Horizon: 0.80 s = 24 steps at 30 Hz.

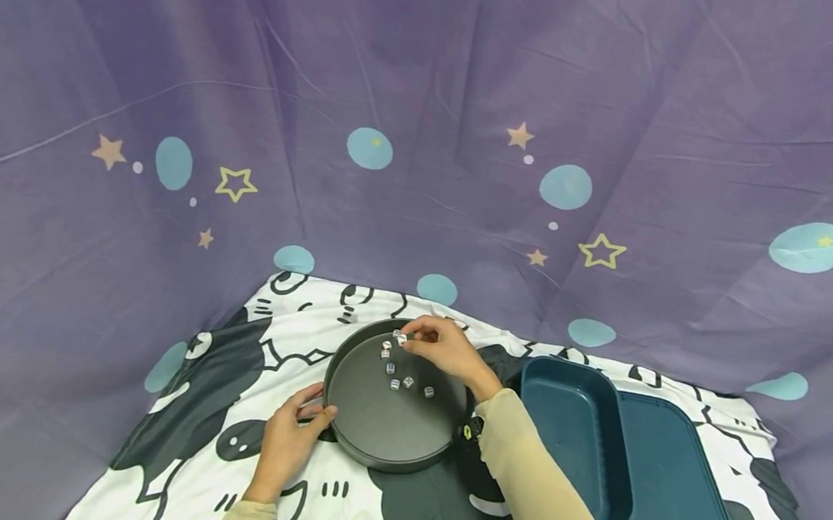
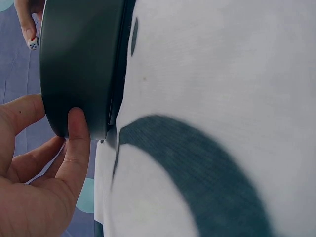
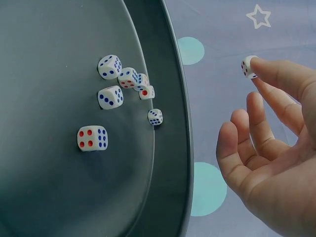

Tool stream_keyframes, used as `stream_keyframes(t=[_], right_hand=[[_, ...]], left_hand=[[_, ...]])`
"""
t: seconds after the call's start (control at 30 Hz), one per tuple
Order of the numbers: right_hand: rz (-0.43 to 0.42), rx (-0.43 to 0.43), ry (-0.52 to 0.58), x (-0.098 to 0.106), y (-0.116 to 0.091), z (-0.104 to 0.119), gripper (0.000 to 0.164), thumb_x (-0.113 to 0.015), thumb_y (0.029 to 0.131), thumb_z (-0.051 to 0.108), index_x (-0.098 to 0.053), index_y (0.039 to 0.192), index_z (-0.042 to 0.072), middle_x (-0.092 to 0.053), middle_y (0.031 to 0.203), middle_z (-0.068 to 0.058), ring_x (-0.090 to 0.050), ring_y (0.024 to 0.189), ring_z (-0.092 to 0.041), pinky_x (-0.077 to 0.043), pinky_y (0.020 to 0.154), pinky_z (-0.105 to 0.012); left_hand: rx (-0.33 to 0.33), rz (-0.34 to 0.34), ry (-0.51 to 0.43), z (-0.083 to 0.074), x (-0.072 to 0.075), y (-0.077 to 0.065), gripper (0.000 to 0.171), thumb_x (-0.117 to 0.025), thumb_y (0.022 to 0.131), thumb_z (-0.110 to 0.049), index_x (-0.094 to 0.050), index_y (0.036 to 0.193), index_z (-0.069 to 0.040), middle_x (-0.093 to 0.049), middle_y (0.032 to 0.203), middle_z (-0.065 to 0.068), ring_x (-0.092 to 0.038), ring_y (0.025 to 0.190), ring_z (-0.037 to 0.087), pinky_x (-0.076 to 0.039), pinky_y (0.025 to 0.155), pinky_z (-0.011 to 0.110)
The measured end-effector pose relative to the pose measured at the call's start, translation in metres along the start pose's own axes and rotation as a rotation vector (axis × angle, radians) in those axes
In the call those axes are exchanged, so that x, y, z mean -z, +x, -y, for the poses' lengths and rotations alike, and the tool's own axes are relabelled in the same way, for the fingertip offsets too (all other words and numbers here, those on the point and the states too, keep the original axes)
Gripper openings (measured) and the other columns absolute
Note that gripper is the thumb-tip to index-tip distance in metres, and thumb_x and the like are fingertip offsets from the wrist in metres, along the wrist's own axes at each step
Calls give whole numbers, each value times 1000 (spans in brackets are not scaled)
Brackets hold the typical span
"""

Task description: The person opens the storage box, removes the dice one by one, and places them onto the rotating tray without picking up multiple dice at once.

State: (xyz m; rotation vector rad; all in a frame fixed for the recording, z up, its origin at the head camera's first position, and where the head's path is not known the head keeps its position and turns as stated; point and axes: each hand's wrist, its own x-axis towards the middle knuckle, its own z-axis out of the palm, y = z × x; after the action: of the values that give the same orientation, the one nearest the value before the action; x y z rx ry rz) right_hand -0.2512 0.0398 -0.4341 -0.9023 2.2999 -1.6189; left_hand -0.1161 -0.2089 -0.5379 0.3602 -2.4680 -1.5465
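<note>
Between thumb and index finger, my right hand [image 1: 446, 348] pinches a white die [image 3: 247, 66]. In the right wrist view this die is outside the pan's rim, with the other fingers loosely bent. My left hand [image 1: 291, 440] holds the near-left rim of a round dark pan [image 1: 385, 429], its fingertips against the wall in the left wrist view. Inside the pan lie several white dice [image 3: 92, 138] with red and blue pips. Some sit close together near the side wall, and one small die [image 3: 155, 117] rests where the floor meets the wall.
Right of the pan stands a deep blue rectangular container [image 1: 573, 434], partly behind my right sleeve. Beside it lies a flat blue lid [image 1: 681, 486]. A black-and-white patterned cloth [image 1: 347, 513] covers the table, and a purple curtain [image 1: 436, 61] hangs behind.
</note>
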Motion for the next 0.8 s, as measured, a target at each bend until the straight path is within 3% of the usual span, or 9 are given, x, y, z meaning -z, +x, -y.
stream_keyframes(t=[0.17,0.3,0.47,0.63,0.8], right_hand=[[2,4,7,-2,2,-1,20,-70,90,-3,-69,109,-9,-62,90,-23,-57,77,-31,-45,69,-27],[0,-7,-3,-5,7,-16,19,-70,90,-3,-70,108,-7,-63,90,-25,-57,76,-33,-45,68,-28],[-20,-16,-34,-6,9,-36,19,-72,91,2,-72,110,0,-64,90,-15,-58,77,-27,-47,70,-32],[-20,-24,-30,3,3,-36,19,-73,92,9,-72,111,6,-63,90,-7,-58,77,-20,-49,73,-33],[-15,-42,-43,22,-12,-31,20,-72,94,16,-72,113,9,-63,94,-7,-59,79,-28,-50,72,-38]], left_hand=[[-4,2,1,1,-1,0,49,-77,90,-22,-63,135,-9,-71,117,13,-68,105,28,-43,100,52],[-5,3,-2,1,-2,0,49,-77,90,-22,-63,135,-8,-71,116,14,-68,104,28,-43,100,52],[-2,9,-5,1,-1,0,49,-77,90,-22,-62,135,-9,-71,116,14,-68,104,28,-44,100,52],[-1,10,-3,1,-1,0,49,-77,91,-22,-62,135,-9,-69,121,13,-68,105,27,-46,97,50],[-4,1,-3,1,-1,0,49,-77,90,-23,-62,135,-9,-70,118,13,-68,105,28,-45,98,51]])
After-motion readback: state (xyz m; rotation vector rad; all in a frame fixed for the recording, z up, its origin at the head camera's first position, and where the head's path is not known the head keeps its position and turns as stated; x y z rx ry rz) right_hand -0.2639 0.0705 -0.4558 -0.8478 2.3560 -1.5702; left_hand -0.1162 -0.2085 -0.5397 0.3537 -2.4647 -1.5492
